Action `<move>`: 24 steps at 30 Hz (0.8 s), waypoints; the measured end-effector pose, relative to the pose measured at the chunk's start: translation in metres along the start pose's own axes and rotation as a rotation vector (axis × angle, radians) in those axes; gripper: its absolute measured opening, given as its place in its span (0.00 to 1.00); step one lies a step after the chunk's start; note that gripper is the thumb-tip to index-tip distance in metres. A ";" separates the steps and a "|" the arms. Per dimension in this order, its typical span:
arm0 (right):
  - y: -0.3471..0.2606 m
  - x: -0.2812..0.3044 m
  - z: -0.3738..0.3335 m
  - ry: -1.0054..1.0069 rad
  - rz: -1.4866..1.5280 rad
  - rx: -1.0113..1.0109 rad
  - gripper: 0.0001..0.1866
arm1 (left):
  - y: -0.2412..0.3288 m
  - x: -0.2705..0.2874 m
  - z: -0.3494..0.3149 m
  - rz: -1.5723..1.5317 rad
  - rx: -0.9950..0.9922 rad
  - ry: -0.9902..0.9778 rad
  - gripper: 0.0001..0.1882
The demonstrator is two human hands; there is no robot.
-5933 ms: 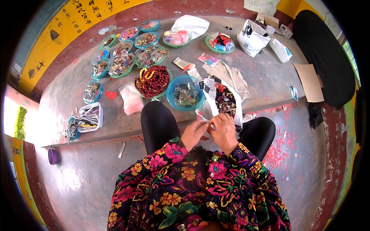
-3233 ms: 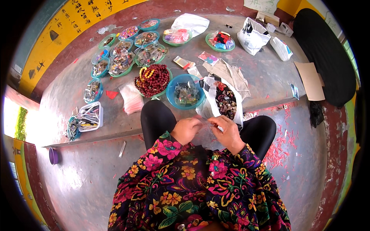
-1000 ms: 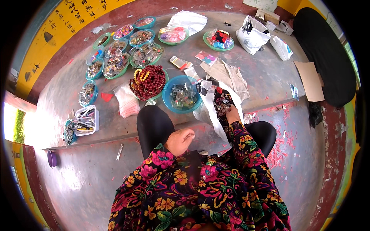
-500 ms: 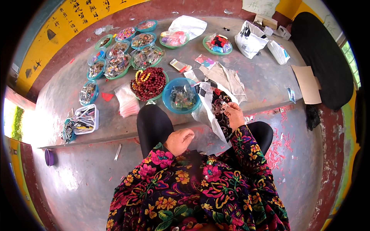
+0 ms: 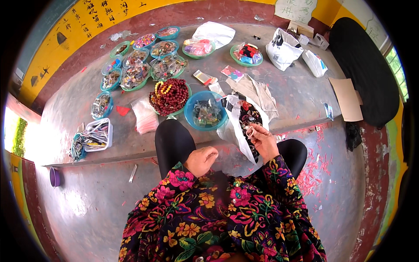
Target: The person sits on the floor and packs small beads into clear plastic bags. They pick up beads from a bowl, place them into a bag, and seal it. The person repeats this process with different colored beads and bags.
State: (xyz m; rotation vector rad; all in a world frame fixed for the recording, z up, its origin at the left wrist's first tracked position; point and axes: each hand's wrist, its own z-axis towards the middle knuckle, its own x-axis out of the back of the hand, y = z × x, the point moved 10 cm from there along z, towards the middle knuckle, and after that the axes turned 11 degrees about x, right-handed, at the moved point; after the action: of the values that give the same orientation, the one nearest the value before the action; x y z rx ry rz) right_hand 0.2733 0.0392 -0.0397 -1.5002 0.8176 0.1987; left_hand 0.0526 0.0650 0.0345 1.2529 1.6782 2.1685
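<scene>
Hands well apart. Right hand (image 5: 264, 142): thumb and fingers pinched on a small, pale, ring-like piece (image 5: 250, 131), material too small to tell. The piece is at the fingertips, over the near part of a white plastic bag (image 5: 238, 130) with its mouth spread, filled with a heap of dark, mixed small pieces (image 5: 249, 114). Left hand (image 5: 200, 160): loosely curled beside the black-clad left knee (image 5: 174, 140); nothing visible in it, palm side hidden, so cannot tell whether it holds anything.

Bag placement: near end reaches between the knees, beyond the edge of the grey concrete platform (image 5: 297, 111). A round blue plastic bowl (image 5: 188, 115) holding clear packets (image 5: 207, 112) is just to its left.

Risks, judged: the pinch looks small, so a loosened fingertip could drop the piece back among lookalikes. If it is hooked on a neighbour, lifting could drag others out. A knee or right-forearm nudge could tip the overhanging end and spill the heap. The limp bag wall could also fold inward and cover the contents.
</scene>
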 end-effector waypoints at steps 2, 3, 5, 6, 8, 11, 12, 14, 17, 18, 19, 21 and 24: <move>-0.002 -0.013 -0.010 -0.001 -0.016 -0.033 0.10 | 0.000 0.000 0.000 0.012 0.007 -0.003 0.05; -0.001 -0.018 -0.013 -0.057 0.030 -0.025 0.09 | 0.000 -0.001 0.000 0.018 0.010 -0.006 0.05; 0.000 -0.025 -0.019 -0.113 0.050 -0.002 0.09 | 0.000 -0.001 0.001 -0.001 0.020 -0.006 0.05; 0.001 -0.028 -0.021 -0.141 0.061 0.008 0.08 | 0.000 -0.001 0.001 -0.010 0.027 -0.007 0.05; 0.005 -0.023 -0.020 -0.138 0.008 0.008 0.09 | 0.001 -0.001 0.002 -0.020 0.021 -0.004 0.05; 0.006 -0.029 -0.027 -0.127 -0.160 -0.029 0.10 | 0.001 -0.001 0.001 -0.026 0.021 -0.004 0.05; 0.005 -0.034 -0.029 -0.143 -0.179 -0.030 0.10 | 0.001 -0.002 0.001 -0.028 0.020 -0.006 0.05; 0.005 -0.042 -0.032 -0.174 -0.218 -0.032 0.10 | 0.001 -0.002 0.001 0.002 0.018 -0.006 0.04; 0.016 -0.043 -0.039 -0.187 -0.223 -0.133 0.11 | 0.002 -0.002 0.001 0.022 -0.003 0.003 0.04; 0.017 -0.046 -0.040 -0.193 -0.234 -0.127 0.10 | 0.003 -0.002 0.000 0.023 -0.010 0.009 0.04; 0.018 -0.050 -0.042 -0.199 -0.245 -0.120 0.10 | 0.002 -0.003 0.001 0.019 -0.001 0.001 0.04; 0.020 -0.058 -0.046 -0.227 -0.152 -0.129 0.11 | 0.000 -0.005 0.001 0.010 0.013 -0.014 0.05; 0.019 -0.071 -0.051 -0.262 0.011 -0.150 0.12 | 0.003 -0.003 0.000 0.016 0.017 -0.019 0.05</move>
State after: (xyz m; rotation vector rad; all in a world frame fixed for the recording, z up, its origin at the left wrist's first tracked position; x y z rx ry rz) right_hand 0.1923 0.0203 -0.0068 -1.5697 0.6110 0.4639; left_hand 0.0559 0.0623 0.0356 1.2919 1.6890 2.1483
